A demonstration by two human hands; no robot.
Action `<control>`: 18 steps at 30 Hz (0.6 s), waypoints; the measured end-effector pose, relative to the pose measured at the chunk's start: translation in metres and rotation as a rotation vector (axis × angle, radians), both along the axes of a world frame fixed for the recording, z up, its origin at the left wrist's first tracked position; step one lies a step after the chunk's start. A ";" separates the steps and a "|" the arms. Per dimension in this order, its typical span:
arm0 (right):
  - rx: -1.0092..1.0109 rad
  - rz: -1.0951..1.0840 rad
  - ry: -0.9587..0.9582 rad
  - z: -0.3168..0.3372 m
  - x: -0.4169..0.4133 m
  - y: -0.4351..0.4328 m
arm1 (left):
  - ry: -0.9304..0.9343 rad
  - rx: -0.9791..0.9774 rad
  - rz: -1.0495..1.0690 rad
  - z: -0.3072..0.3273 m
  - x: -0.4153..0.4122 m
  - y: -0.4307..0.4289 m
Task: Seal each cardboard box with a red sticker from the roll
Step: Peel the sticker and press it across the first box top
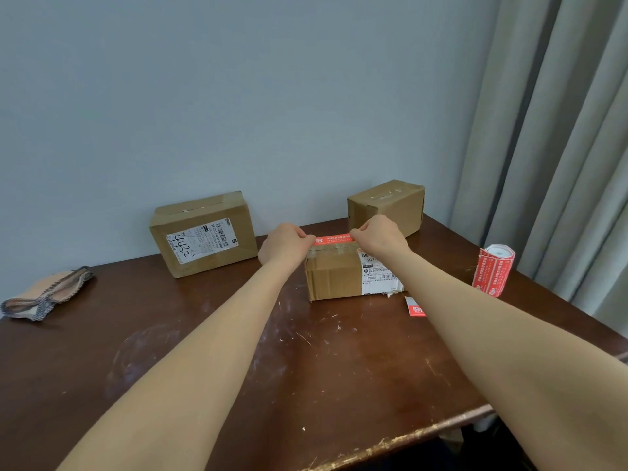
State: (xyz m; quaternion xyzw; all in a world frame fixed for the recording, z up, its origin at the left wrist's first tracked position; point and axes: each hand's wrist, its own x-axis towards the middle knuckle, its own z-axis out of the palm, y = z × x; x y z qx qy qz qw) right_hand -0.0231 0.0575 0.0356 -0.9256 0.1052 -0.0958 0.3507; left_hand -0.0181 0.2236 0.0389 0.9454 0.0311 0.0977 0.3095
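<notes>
Above the middle cardboard box (334,273) on the brown tabletop (210,362), the left hand (283,244) and right hand (380,232) each pinch one end of a red sticker (332,239), stretched flat between them just over the box's top. The sticker roll (493,269) stands upright near the right edge. Two other boxes (204,232) (387,207) sit by the wall, a cloth (44,294) at the far left.

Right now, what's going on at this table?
A person holds a red sticker stretched between both hands, the left hand pinching one end and the right hand the other, over the nearest cardboard box. The left box and the far right box by the wall show no red sticker. The sticker roll stands at the right of the table.
</notes>
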 end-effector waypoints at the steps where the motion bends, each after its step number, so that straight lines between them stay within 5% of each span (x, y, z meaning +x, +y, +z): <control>1: -0.013 0.004 0.005 0.000 0.001 0.000 | -0.003 0.020 0.010 0.000 0.000 -0.001; 18: -0.182 0.009 0.071 -0.006 0.011 0.003 | 0.013 0.058 0.040 -0.012 0.011 -0.005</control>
